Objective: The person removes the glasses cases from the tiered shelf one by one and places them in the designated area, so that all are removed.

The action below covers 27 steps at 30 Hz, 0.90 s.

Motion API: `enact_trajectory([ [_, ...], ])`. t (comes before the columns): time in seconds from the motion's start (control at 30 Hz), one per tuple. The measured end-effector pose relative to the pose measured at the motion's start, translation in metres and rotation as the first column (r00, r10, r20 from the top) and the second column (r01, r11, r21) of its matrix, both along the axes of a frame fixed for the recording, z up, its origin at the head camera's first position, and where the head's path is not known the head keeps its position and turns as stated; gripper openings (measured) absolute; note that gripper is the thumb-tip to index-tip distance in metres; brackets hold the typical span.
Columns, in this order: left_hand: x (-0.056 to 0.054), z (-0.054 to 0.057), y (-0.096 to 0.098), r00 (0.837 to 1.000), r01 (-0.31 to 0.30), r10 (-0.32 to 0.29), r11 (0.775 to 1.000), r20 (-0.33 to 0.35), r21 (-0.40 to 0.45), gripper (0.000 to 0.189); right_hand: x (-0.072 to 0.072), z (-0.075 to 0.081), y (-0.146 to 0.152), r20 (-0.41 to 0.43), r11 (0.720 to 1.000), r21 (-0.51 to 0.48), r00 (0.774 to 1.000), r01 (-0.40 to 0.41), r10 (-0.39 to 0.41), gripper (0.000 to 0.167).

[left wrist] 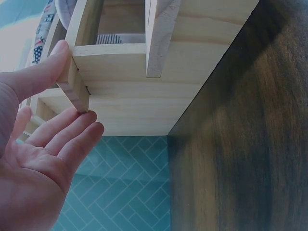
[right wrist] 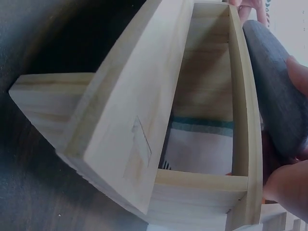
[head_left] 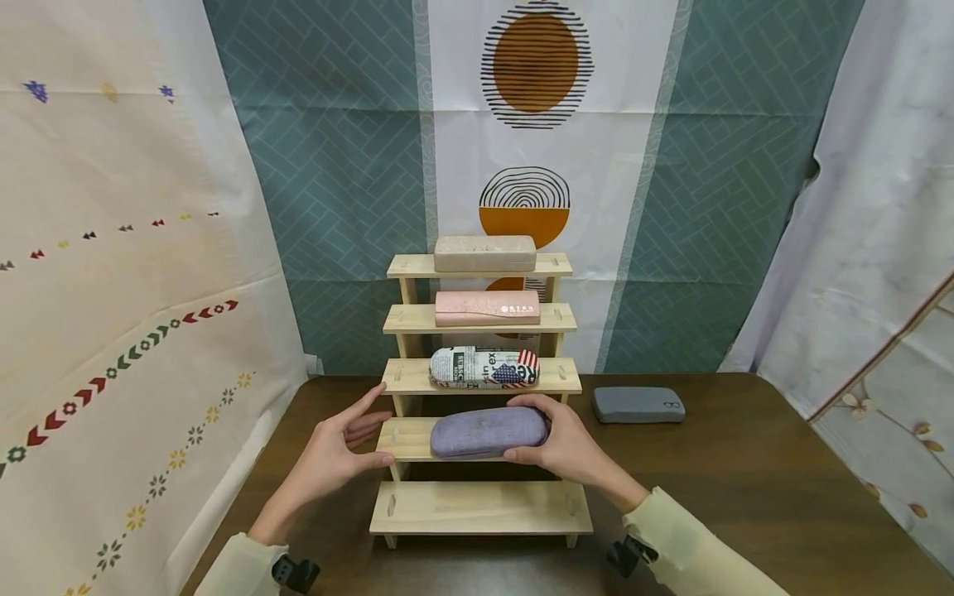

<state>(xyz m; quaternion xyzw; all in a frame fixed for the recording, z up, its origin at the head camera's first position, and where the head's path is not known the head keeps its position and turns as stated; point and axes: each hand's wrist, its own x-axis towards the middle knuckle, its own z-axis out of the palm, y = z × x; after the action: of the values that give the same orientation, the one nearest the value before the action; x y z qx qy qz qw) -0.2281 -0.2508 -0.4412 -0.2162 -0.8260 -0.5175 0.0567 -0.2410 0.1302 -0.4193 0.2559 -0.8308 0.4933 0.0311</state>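
Note:
A purple glasses case point(head_left: 488, 432) lies on the second shelf from the bottom of a wooden stepped rack point(head_left: 477, 507). My right hand point(head_left: 561, 439) grips its right end, thumb at the front and fingers over the back. In the right wrist view the same glasses case point(right wrist: 276, 82) looks grey-blue beside the shelf edge. My left hand point(head_left: 335, 451) is at the rack's left side, fingers spread and fairly straight. The left wrist view shows its thumb point(left wrist: 45, 70) and fingertips touching the end of a shelf board point(left wrist: 74, 89).
Higher shelves hold a newspaper-print glasses case point(head_left: 484, 367), a pink one point(head_left: 488, 308) and a beige one point(head_left: 485, 253). A grey glasses case point(head_left: 638, 405) lies on the dark wooden table point(head_left: 715, 488) to the right. Patterned cloth point(head_left: 335, 165) hangs behind.

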Motion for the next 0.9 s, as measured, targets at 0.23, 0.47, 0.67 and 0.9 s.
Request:
enact_trajectory([
  [0.23,0.001,-0.001,-0.001,1.0,-0.014,0.014,1.0,-0.002,-0.015,0.107,0.005,0.0,0.0,0.022,0.998,-0.064,1.0,0.005,-0.003,0.062],
  [0.47,0.002,-0.001,-0.001,1.0,-0.019,0.019,1.0,-0.003,-0.015,0.107,0.008,-0.002,0.003,0.051,0.995,-0.098,0.999,-0.011,0.016,0.061],
  [0.67,0.002,0.0,0.0,1.0,-0.012,0.012,1.0,0.003,-0.002,0.107,0.013,0.0,0.01,0.059,0.992,-0.122,0.998,-0.023,0.03,0.062],
  [0.9,0.001,0.0,0.001,1.0,-0.019,0.019,1.0,0.008,-0.009,0.107,0.016,0.001,0.021,0.092,0.989,-0.147,0.995,-0.015,0.029,0.061],
])
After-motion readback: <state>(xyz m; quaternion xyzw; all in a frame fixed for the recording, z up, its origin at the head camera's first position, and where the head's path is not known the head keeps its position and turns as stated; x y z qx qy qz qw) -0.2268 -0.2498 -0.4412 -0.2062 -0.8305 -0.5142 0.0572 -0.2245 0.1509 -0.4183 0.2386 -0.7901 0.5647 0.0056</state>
